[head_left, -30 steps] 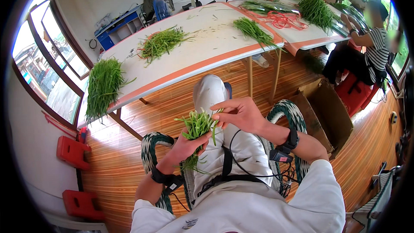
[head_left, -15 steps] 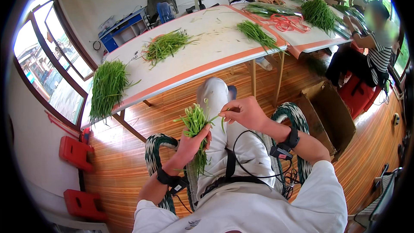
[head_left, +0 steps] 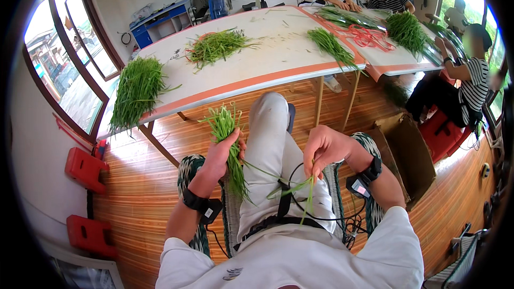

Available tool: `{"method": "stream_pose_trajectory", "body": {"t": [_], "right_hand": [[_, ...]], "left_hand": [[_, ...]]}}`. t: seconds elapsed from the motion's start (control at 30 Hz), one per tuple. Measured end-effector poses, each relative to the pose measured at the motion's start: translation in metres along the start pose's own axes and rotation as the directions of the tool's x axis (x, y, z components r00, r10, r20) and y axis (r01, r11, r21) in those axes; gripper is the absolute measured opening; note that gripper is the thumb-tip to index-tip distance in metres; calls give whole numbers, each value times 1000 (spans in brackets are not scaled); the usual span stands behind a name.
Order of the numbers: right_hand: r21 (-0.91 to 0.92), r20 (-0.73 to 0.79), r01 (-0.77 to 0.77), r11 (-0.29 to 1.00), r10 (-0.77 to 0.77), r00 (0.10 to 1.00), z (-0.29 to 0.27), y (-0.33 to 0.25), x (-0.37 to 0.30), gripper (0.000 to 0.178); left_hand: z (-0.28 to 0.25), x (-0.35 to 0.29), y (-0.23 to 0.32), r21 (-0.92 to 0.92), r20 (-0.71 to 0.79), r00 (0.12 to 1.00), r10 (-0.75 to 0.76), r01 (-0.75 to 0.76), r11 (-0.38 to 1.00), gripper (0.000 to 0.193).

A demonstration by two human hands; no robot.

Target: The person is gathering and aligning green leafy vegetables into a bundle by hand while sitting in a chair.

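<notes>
My left hand (head_left: 220, 153) is wrapped round a bunch of chives (head_left: 224, 124), held upright beside my left knee. The pale cut ends stick up above my fist and the green leaves hang below it. To the right, my right hand (head_left: 326, 150) pinches a few loose chive strands (head_left: 310, 195) between thumb and fingertips, over my lap. These strands dangle downward, and a long one stretches across toward the bunch. Black bands with small boxes sit on both my wrists.
Ahead stands a long white table (head_left: 267, 69) with orange edging. It bears a big chive heap (head_left: 138, 91), a looser pile (head_left: 217, 48) and a small bundle (head_left: 329, 45). A cardboard box (head_left: 409, 155) is at right, red stools (head_left: 85, 170) at left. Several people work at the far tables.
My right hand has drawn away from the bunch, rightward and down, pulling strands out with it. My left hand has moved slightly left and up with the bunch.
</notes>
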State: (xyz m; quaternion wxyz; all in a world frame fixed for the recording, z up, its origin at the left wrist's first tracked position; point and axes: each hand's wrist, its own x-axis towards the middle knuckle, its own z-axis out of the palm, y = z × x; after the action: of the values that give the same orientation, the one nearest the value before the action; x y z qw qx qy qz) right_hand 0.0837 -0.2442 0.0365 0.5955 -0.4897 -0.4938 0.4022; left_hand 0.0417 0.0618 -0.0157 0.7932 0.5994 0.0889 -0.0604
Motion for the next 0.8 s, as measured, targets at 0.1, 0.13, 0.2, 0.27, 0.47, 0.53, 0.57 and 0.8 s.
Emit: {"method": "stream_pose_trajectory", "body": {"t": [0.1, 0.13, 0.2, 0.27, 0.47, 0.53, 0.57, 0.8], "right_hand": [[125, 100, 120, 985, -133, 986, -8, 1, -3, 18], [153, 98, 157, 976, -173, 980, -9, 1, -4, 18], [208, 88, 236, 949, -258, 962, -8, -1, -5, 19], [88, -71, 168, 982, -162, 984, -3, -1, -6, 13], [-64, -523, -32, 997, -6, 852, 18, 12, 26, 10], [-29, -567, -31, 999, 8, 823, 18, 14, 28, 23], [-6, -588, -46, 999, 34, 808, 21, 12, 29, 27], [27, -619, -56, 998, 61, 783, 37, 18, 34, 29]], "left_hand": [[-4, 5, -2, -18, -31, 999, 29, -30, 999, 19], [-4, 6, -2, -13, -51, 998, 31, -31, 999, 19], [-3, 8, 1, 1, -90, 995, 35, -35, 999, 19], [-3, 10, -3, 2, -87, 995, 52, -53, 999, 20], [26, -26, 0, 113, 221, 974, 56, -83, 990, 19], [41, -43, 1, 158, 225, 973, 51, -88, 984, 18], [45, -46, -3, 167, 239, 967, 92, -134, 977, 17], [49, -44, -9, 148, 263, 962, 79, -121, 982, 12]]}}
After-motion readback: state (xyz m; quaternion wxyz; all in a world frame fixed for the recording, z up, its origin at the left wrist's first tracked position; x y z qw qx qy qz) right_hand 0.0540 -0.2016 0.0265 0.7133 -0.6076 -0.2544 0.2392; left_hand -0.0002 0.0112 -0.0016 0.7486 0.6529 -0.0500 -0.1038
